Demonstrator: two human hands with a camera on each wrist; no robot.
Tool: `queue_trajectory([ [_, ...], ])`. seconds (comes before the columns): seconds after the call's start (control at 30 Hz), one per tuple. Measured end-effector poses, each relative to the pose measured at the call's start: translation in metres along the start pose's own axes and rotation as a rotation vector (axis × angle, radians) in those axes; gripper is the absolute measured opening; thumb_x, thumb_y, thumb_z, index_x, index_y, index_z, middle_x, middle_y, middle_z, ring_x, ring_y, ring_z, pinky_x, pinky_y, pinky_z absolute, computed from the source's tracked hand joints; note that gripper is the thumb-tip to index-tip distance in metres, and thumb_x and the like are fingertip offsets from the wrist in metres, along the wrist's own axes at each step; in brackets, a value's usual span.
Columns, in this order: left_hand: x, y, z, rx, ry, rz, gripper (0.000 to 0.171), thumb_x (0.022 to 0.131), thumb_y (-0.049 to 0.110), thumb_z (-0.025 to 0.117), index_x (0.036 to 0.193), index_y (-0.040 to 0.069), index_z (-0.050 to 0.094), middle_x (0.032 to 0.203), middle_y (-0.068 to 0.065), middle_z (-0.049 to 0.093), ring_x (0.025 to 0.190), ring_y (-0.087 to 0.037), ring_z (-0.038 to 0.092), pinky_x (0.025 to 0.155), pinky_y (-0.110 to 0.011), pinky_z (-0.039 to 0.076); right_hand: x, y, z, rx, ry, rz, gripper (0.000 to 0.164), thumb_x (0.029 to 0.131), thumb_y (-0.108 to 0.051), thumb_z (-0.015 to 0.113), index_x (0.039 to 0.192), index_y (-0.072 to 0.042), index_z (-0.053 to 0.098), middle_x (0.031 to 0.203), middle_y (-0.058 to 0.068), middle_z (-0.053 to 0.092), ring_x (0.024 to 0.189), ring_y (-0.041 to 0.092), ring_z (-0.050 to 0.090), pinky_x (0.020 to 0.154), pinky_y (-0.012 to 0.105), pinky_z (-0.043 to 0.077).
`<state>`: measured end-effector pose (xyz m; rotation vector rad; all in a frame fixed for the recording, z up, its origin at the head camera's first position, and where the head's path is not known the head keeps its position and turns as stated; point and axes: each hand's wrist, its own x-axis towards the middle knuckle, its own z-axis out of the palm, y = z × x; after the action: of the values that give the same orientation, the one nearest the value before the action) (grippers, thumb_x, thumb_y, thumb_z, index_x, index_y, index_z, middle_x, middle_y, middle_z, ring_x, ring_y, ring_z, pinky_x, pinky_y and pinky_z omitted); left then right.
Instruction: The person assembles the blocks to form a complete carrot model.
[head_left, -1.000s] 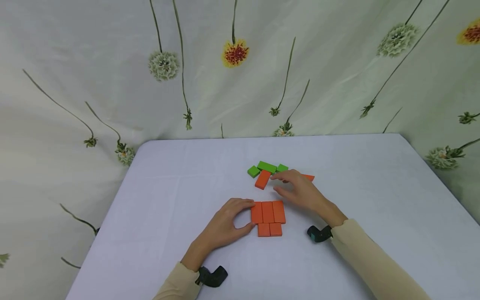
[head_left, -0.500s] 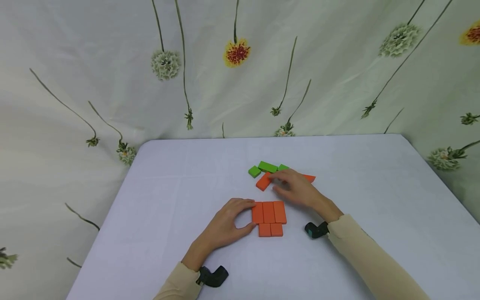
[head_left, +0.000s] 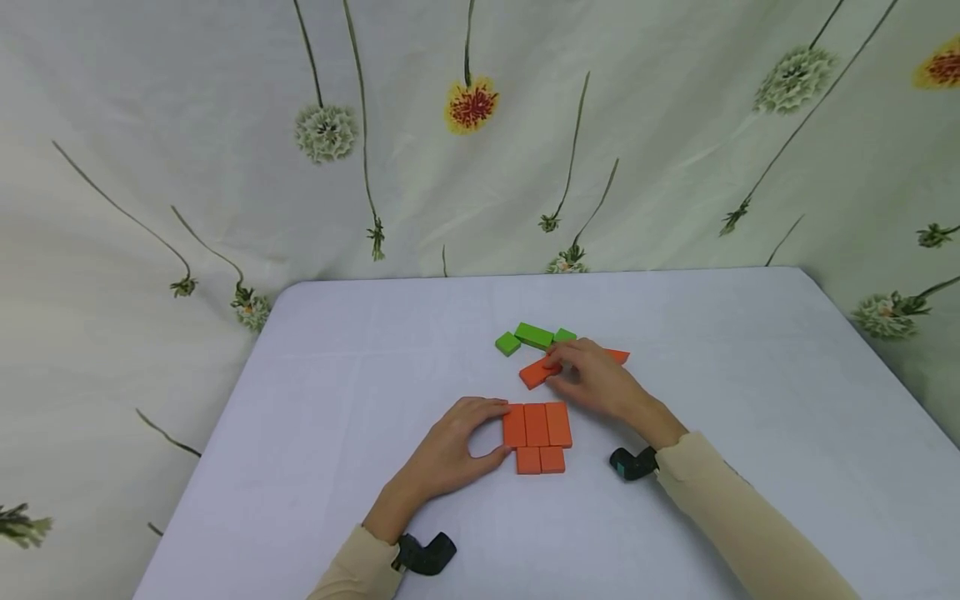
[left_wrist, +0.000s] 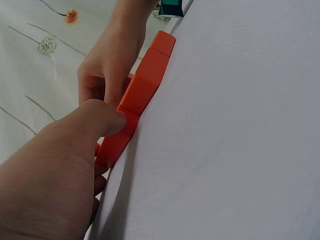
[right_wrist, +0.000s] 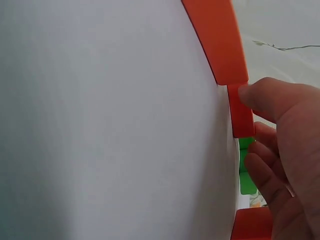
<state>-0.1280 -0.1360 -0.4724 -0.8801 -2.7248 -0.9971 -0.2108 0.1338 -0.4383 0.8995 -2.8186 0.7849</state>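
Note:
Flat orange blocks sit edge to edge in a group (head_left: 536, 425), three longer ones in a row and two shorter ones on the near side. My left hand (head_left: 446, 446) holds the group's left block (head_left: 513, 427), the thumb at its near corner and a finger at the far one. Beyond the group, my right hand (head_left: 596, 387) pinches a loose orange block (head_left: 533, 376), which lies slanted. The right wrist view has the thumb on this block (right_wrist: 240, 120), close to the group's end.
Behind the right hand lie green blocks: a long one (head_left: 534, 335) with smaller ones (head_left: 507, 343) beside it. Another orange block (head_left: 618, 356) shows partly behind the hand. A white cloth covers the table (head_left: 360, 375); a flowered cloth (head_left: 405, 167) hangs behind it.
My right hand has taken hold of the loose orange block, turned it and drawn it a little nearer and to the right, away from the green blocks. My left hand has stayed put.

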Motion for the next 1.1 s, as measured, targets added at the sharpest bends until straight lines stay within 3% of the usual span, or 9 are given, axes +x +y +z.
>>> queue_trajectory([
  [0.2, -0.001, 0.000, 0.000, -0.002, -0.006, -0.009, 0.054, 0.089, 0.028, 0.081, 0.138, 0.014, 0.064, 0.140, 0.002, 0.063, 0.131, -0.016, 0.056, 0.110, -0.039, 0.051, -0.004, -0.002, -0.002, -0.006, -0.025, 0.065, 0.032, 0.092, -0.027, 0.078, 0.119, -0.011, 0.075, 0.113, 0.005, 0.070, 0.105, 0.023, 0.060, 0.090, 0.040, 0.057],
  [0.43, -0.001, 0.000, -0.001, -0.005, -0.008, -0.010, 0.053, 0.089, 0.027, 0.081, 0.138, 0.015, 0.064, 0.139, 0.002, 0.063, 0.131, -0.017, 0.056, 0.110, -0.039, 0.051, -0.012, -0.005, -0.006, 0.022, -0.006, 0.095, 0.030, 0.090, -0.030, 0.080, 0.115, -0.013, 0.077, 0.107, 0.003, 0.068, 0.100, 0.021, 0.058, 0.086, 0.040, 0.056],
  [0.73, 0.000, 0.002, -0.003, -0.012, -0.011, -0.017, 0.053, 0.089, 0.027, 0.081, 0.138, 0.015, 0.064, 0.139, 0.002, 0.064, 0.131, -0.017, 0.056, 0.110, -0.039, 0.051, -0.031, -0.015, -0.011, 0.083, 0.064, 0.016, 0.026, 0.087, -0.028, 0.083, 0.109, -0.017, 0.078, 0.102, -0.004, 0.067, 0.090, 0.012, 0.056, 0.076, 0.031, 0.053],
  [1.1, 0.000, 0.002, -0.003, -0.027, -0.010, -0.014, 0.054, 0.089, 0.026, 0.081, 0.139, 0.015, 0.064, 0.140, 0.001, 0.063, 0.132, -0.017, 0.056, 0.110, -0.040, 0.051, -0.062, -0.036, -0.010, 0.160, 0.073, -0.118, 0.028, 0.084, -0.023, 0.086, 0.110, -0.021, 0.077, 0.106, -0.011, 0.067, 0.100, 0.009, 0.062, 0.087, 0.033, 0.058],
])
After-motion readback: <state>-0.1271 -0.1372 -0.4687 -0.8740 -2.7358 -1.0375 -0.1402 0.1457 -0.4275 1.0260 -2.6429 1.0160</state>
